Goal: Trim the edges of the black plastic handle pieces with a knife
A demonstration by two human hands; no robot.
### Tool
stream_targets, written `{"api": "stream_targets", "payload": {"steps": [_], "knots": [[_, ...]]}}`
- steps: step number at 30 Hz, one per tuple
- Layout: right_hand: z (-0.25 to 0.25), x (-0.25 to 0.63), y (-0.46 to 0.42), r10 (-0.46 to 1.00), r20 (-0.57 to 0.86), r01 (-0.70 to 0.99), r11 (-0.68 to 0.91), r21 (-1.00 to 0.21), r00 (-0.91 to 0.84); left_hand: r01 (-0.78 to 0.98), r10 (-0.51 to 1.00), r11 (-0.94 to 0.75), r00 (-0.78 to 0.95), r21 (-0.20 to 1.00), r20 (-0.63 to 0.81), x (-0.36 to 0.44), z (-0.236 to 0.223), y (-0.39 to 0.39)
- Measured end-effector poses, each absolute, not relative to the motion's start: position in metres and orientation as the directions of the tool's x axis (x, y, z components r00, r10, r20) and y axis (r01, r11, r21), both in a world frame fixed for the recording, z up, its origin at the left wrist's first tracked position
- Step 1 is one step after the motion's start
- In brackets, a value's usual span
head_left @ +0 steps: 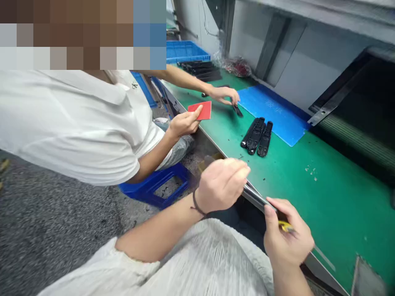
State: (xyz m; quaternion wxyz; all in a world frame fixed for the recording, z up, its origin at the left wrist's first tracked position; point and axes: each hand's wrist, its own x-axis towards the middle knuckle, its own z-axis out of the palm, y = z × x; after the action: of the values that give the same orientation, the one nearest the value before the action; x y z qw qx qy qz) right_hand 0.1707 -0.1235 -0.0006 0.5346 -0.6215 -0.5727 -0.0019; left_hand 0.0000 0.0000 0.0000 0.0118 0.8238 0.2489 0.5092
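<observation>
Near the table's front edge, my left hand (224,183) is closed in a fist at the far end of a long, slim black plastic part (256,195). My right hand (288,236) pinches the near end of that part between thumb and fingers. A small yellow piece with a metallic-looking tip (286,226) also shows in my right hand; its kind is unclear. Fingers hide both ends of the black part. Beyond my hands, several similar black parts (256,135) lie side by side on the green table mat (333,197).
To the left, a co-worker in a white shirt (101,123) holds a red card-like piece (200,111) and touches a black part (237,110). A blue sheet (274,113) lies on the table. A blue stool (157,187) and a blue crate (188,51) stand nearby.
</observation>
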Motion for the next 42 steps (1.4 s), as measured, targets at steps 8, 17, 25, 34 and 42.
{"api": "stream_targets", "payload": {"steps": [8,17,25,34,42], "knots": [[-0.029,0.141,-0.154,0.594,0.768,0.774,0.361,-0.521,0.240,-0.678,0.977,0.206,0.182,0.706,-0.110,0.017,0.005,-0.023],[0.026,0.177,-0.119,0.771,0.591,0.757,0.528,-0.385,-0.237,-0.599,0.905,0.292,0.425,0.745,-0.013,0.008,0.021,-0.029],[0.074,0.196,-0.081,0.726,0.579,0.871,0.489,-0.055,-0.371,-0.381,0.853,0.155,0.517,0.912,0.071,0.004,0.022,-0.048],[0.082,0.190,-0.069,0.688,0.623,0.897,0.440,0.051,-0.373,-0.344,0.836,0.055,0.529,0.937,0.145,0.011,0.027,-0.048],[0.061,0.192,-0.072,0.647,0.654,0.839,0.543,-0.035,-0.392,-0.404,0.861,0.158,0.504,0.901,0.075,0.016,0.017,-0.046]]}}
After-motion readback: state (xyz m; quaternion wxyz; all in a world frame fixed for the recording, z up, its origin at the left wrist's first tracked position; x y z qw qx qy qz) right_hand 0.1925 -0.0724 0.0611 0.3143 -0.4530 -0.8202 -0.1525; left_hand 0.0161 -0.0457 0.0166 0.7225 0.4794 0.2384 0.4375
